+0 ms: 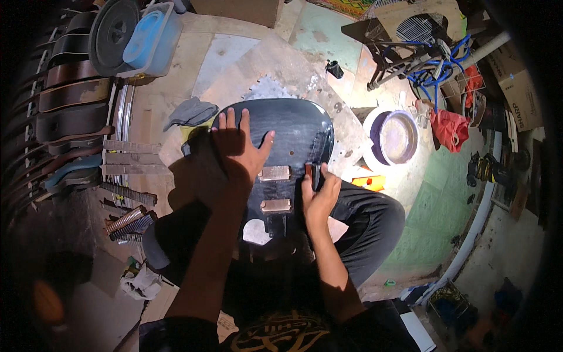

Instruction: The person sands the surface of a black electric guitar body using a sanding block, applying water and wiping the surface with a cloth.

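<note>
A black electric guitar body (293, 126) lies across my lap, with two pale rectangular pickup cavities and a small round hole in its top. My left hand (239, 144) rests on its upper left part, fingers spread and open. On the right edge of the body, my right hand (321, 196) is closed around a small dark brown sanding block (309, 171). The block touches the black surface, which looks dull and streaked around it. My fingers partly cover the block.
Several guitar bodies (73, 97) stand racked at left, beside a clear tub (161, 53) with a blue dipper. A grey cloth (190, 111) lies nearby. To the right are a round basin (399, 138), a red bag (450, 130) and a stand with blue hose (428, 73).
</note>
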`<act>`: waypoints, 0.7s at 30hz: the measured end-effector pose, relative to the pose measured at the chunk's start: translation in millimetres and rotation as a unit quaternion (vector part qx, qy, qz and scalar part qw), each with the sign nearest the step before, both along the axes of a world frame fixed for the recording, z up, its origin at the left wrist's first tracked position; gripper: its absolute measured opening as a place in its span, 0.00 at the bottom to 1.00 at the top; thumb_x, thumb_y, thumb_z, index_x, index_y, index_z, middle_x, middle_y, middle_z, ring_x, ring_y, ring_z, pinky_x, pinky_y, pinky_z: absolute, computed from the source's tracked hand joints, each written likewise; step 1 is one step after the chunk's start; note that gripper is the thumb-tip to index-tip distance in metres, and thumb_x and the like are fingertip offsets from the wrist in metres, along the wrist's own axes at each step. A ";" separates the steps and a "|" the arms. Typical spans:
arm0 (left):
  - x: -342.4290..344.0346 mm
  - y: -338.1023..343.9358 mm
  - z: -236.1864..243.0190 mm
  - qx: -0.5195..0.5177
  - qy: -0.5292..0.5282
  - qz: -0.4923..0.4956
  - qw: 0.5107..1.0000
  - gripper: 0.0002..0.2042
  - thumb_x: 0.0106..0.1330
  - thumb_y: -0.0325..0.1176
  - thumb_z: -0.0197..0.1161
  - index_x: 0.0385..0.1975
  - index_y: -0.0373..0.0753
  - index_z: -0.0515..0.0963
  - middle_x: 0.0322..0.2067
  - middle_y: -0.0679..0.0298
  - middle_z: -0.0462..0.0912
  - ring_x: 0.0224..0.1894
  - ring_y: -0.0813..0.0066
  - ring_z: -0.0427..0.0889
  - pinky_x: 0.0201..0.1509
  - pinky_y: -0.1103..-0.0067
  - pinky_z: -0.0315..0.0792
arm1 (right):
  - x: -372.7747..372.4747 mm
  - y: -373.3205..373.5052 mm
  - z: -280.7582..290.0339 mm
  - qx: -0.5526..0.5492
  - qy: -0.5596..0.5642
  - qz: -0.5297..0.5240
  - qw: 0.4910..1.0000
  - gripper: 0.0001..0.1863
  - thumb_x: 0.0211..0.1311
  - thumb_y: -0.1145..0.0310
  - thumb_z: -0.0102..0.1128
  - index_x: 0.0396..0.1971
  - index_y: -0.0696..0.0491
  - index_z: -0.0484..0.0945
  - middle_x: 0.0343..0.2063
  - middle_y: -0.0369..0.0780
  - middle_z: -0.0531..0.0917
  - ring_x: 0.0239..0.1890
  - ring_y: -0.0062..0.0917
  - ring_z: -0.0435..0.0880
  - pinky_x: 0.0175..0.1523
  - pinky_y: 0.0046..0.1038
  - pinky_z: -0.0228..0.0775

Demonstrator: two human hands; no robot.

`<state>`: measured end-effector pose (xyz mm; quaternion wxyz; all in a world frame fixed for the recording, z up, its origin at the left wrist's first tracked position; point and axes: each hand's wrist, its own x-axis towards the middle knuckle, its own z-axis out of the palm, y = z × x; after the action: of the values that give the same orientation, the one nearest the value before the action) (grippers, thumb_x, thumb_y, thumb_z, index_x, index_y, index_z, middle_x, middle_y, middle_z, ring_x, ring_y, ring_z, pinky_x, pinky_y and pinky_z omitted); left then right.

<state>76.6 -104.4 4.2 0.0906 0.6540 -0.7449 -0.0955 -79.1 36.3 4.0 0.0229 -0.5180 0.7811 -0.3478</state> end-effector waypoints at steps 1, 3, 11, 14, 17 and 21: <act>0.3 0.5 -0.8 -0.012 -0.007 -0.003 1.000 0.38 0.64 0.58 0.65 0.68 0.39 0.69 0.70 0.45 0.65 0.73 0.46 0.60 0.76 0.51 0.51 | -2.8 -10.0 1.4 0.004 -0.009 -0.007 1.000 0.19 0.58 0.71 0.71 0.47 0.61 0.78 0.38 0.53 0.79 0.43 0.50 0.77 0.51 0.45 0.69; -0.3 1.6 -3.2 -0.044 0.004 -0.006 0.999 0.38 0.63 0.58 0.65 0.68 0.39 0.70 0.69 0.45 0.65 0.73 0.46 0.61 0.75 0.51 0.51 | -16.8 -47.4 0.3 0.031 -0.027 -0.029 0.999 0.20 0.57 0.71 0.71 0.48 0.61 0.77 0.38 0.54 0.78 0.43 0.50 0.77 0.51 0.45 0.69; -4.6 0.9 -6.9 -0.079 0.006 -0.010 0.997 0.37 0.61 0.57 0.68 0.66 0.39 0.72 0.67 0.45 0.69 0.71 0.46 0.64 0.73 0.50 0.55 | -10.5 -13.7 -6.9 0.011 -0.029 -0.023 0.999 0.20 0.57 0.71 0.70 0.49 0.61 0.78 0.39 0.53 0.79 0.45 0.51 0.78 0.53 0.45 0.69; -0.3 6.9 -17.8 -0.098 0.019 -0.009 0.995 0.37 0.60 0.59 0.67 0.64 0.40 0.74 0.67 0.47 0.69 0.72 0.48 0.62 0.74 0.50 0.54 | -32.8 -83.1 6.4 0.047 -0.037 -0.045 0.997 0.20 0.60 0.67 0.68 0.50 0.59 0.78 0.40 0.54 0.79 0.45 0.52 0.77 0.52 0.46 0.68; 2.1 0.6 -15.1 -0.069 0.010 -0.001 0.998 0.38 0.59 0.59 0.67 0.65 0.40 0.74 0.67 0.47 0.69 0.72 0.47 0.62 0.75 0.50 0.53 | -15.9 -51.4 4.5 0.031 -0.041 -0.026 0.998 0.21 0.58 0.72 0.70 0.51 0.60 0.78 0.39 0.54 0.78 0.46 0.51 0.78 0.53 0.45 0.69; -3.0 0.0 -10.9 -0.074 0.008 -0.002 0.997 0.38 0.59 0.60 0.67 0.65 0.40 0.74 0.67 0.46 0.69 0.72 0.47 0.62 0.75 0.50 0.53 | -5.8 -11.7 -0.7 0.020 -0.032 -0.016 0.999 0.21 0.57 0.73 0.71 0.50 0.61 0.78 0.38 0.53 0.79 0.46 0.50 0.78 0.52 0.44 0.69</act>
<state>73.6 -104.4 -6.7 0.1451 0.6435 -0.7502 -0.0456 -84.9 24.6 3.4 0.0525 -0.4940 0.7947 -0.3488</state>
